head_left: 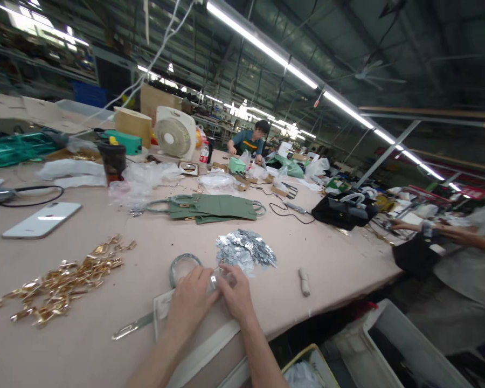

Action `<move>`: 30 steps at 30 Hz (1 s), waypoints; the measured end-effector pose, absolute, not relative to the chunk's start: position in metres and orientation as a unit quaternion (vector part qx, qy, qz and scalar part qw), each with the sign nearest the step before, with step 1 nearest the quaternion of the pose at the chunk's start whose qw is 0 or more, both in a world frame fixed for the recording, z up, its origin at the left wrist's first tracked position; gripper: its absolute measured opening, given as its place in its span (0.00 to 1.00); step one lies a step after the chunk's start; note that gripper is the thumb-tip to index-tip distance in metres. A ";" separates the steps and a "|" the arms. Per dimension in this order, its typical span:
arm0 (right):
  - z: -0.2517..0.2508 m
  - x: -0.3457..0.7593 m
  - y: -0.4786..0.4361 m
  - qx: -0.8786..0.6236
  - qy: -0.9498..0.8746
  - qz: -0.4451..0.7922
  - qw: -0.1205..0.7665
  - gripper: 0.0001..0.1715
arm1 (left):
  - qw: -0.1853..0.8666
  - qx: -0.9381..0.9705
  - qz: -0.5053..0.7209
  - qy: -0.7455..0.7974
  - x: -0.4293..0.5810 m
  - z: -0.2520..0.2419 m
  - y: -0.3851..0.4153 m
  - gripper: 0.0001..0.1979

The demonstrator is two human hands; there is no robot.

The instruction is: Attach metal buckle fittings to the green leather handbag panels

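Observation:
My left hand point(191, 295) is closed, its fingertips pinching the far edge of a bag panel point(161, 307) that lies partly under my forearms. From that panel a round green handle point(185, 257) sticks out beyond my knuckles, and a strap with a shiny metal fitting point(131, 327) points left. My right hand point(236, 291) is closed too, thumb and fingers meeting at a small shiny piece point(214, 279) between the two hands. My fingers hide most of it. Just beyond them lies a pile of flat silver metal plates point(246, 248).
Gold-coloured fittings point(70, 280) are heaped at left near a white phone point(42, 219). Stacked green bag panels point(212, 207) lie farther back. A beige roll point(304, 282) sits near the table edge, with bins point(404, 339) below. A co-worker point(248, 141) works behind; another person's arm point(440, 233) reaches in right.

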State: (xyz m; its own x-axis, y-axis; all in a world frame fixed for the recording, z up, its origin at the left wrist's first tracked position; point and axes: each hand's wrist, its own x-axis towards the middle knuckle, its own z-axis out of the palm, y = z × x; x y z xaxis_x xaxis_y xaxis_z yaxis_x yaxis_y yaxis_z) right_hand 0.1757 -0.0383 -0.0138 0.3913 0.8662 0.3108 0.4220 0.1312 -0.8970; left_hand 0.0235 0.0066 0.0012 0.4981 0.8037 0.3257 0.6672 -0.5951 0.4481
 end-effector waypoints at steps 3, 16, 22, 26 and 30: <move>-0.016 0.188 -0.045 -0.640 -0.447 0.153 0.606 0.16 | 0.127 0.866 0.253 0.413 0.025 -0.003 0.011 0.14; -0.024 0.276 -0.079 -0.712 -0.480 0.053 0.509 0.11 | 0.110 0.872 0.242 0.411 0.024 -0.002 0.010 0.16; -0.023 0.265 -0.079 -0.710 -0.503 0.058 0.489 0.07 | 0.113 0.874 0.228 0.413 0.024 0.003 0.006 0.16; -0.027 0.269 -0.080 -0.708 -0.515 0.065 0.479 0.09 | 0.144 0.883 0.177 0.411 0.011 0.018 0.000 0.22; -0.034 0.274 -0.080 -0.718 -0.526 0.063 0.452 0.12 | 0.132 0.883 0.190 0.408 -0.020 0.026 -0.006 0.25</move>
